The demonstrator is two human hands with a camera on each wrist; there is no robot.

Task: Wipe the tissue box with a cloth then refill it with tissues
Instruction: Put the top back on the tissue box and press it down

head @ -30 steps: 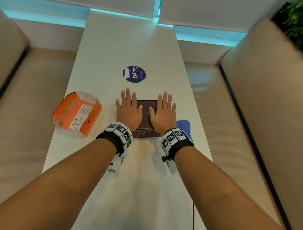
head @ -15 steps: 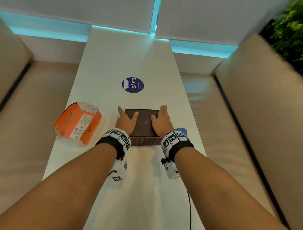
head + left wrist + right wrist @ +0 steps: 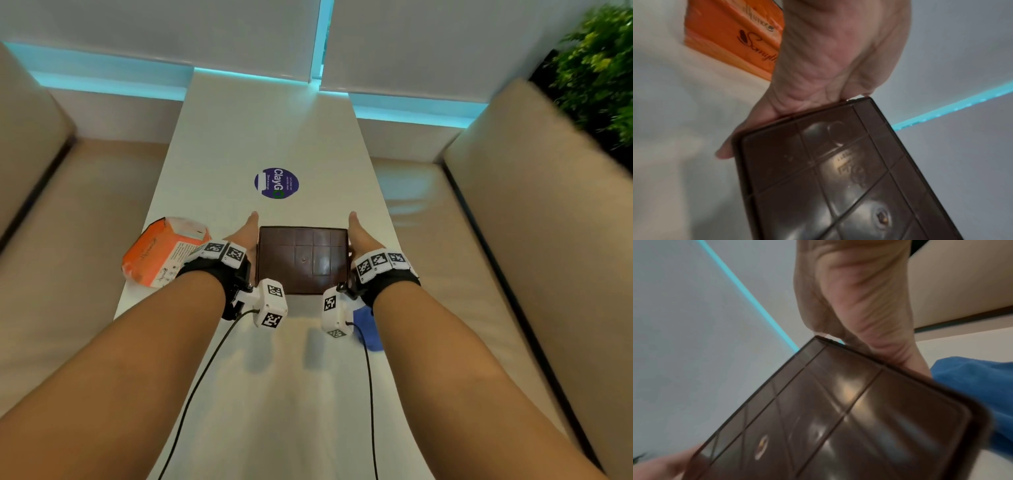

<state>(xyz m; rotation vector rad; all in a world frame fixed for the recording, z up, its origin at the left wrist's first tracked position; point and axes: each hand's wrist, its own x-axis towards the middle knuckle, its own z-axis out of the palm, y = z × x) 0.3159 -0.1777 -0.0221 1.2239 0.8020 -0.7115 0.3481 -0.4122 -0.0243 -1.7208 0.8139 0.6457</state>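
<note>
Hands clasp the brown tissue box (image 3: 303, 258) by its sides, left hand (image 3: 241, 234) and right hand (image 3: 361, 236) fingers hidden beneath, seemingly lifting it. Wiping looks next: blue cloth (image 3: 368, 325) lies behind right fingers, orange tissue pack (image 3: 161, 255) left. White counter (image 3: 267, 130), beige benches (image 3: 548, 240).

The dark brown tissue box (image 3: 303, 259) looks glossy, grooved hard plastic, the blue cloth (image 3: 970, 386) soft and matt, the orange tissue pack (image 3: 161, 255) shiny film-wrapped.
</note>
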